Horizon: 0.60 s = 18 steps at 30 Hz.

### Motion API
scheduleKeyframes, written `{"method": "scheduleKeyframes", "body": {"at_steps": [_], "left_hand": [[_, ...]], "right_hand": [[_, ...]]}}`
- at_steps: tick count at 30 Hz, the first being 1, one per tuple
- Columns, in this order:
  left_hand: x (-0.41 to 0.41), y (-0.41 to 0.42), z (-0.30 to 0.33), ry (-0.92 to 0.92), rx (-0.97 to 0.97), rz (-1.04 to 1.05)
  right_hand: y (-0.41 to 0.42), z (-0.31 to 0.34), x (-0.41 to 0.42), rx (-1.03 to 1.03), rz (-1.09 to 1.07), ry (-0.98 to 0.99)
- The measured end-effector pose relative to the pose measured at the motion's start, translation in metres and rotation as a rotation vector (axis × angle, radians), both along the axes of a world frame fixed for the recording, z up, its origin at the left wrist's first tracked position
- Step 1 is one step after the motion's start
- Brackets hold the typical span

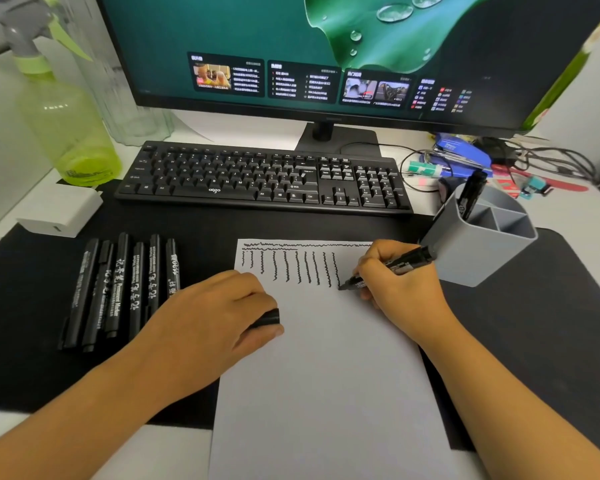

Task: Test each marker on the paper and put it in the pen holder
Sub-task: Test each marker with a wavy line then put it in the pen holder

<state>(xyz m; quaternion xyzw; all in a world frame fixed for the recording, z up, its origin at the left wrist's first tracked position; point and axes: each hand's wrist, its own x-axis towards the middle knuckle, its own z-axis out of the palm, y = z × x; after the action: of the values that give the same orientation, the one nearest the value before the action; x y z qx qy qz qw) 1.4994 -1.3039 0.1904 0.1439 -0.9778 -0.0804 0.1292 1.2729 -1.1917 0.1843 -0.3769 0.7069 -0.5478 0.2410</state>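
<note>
Both hands on paper [326, 358]: right hand [400, 284] grips marker [390, 268], left hand [222, 306] holds cap [265, 319].

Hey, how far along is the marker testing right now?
One marker already stands in the pen holder. The right hand is drawing a test line on the paper with another marker, while the left hand holds its cap. Six markers on the mat still wait.

A black keyboard [264, 178] lies on a black desk mat [520, 341] before a lit monitor [326, 46] on its stand. Left of it stand a green spray bottle [59, 112] and a white box [59, 211]. At right, a blue stapler [461, 152] sits among tangled cables [548, 159] on the white tabletop [582, 209].
</note>
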Motion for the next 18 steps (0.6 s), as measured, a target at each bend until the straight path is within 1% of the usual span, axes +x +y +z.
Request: {"method": "scheduleKeyframes", "body": {"at_steps": [5,7,9,11,14,18], "left_hand": [[0.002,0.001,0.005,-0.036,-0.033,-0.025],[0.004,0.003,0.009,-0.025,-0.034,-0.030],[0.008,0.007,0.013,0.010,-0.004,-0.038],[0.010,0.013,0.018,0.063,0.050,-0.065],[0.011,0.024,0.026,0.104,0.083,-0.079],[0.011,0.033,0.034,0.136,0.078,-0.077]], "right_hand": [[0.018,0.021,0.003,-0.241,-0.107,0.066],[0.031,0.029,0.010,-0.312,-0.149,0.017],[0.043,0.033,0.022,-0.316,-0.142,-0.063],[0.051,0.035,0.039,-0.283,-0.083,-0.119],[0.059,0.039,0.060,-0.278,0.011,-0.175],[0.063,0.043,0.076,-0.292,0.060,-0.207]]}}
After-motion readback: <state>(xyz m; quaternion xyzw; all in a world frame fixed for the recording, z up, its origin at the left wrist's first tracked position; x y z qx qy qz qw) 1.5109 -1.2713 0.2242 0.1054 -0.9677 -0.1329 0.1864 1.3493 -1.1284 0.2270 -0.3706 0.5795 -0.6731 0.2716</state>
